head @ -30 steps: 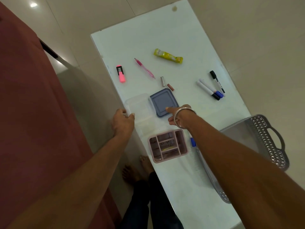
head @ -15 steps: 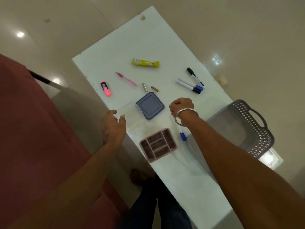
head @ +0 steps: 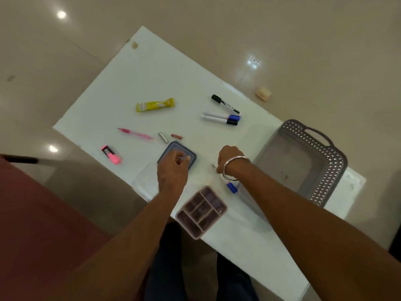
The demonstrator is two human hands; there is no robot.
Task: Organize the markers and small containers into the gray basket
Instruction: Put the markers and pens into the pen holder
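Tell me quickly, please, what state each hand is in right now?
Left hand: fingers curled over the blue-gray lid; a grip cannot be told.
Right hand: fingers curled; whether it holds anything cannot be told.

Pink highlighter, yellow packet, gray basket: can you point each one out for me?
pink highlighter (head: 111, 155), head view, middle of its barrel.
yellow packet (head: 155, 104), head view, centre of the wrapper.
gray basket (head: 331, 170), head view, on its perforated side wall.

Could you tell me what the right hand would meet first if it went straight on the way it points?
Probably the blue-grey lid under the left hand, though the right hand may pass above it; depth is unclear.
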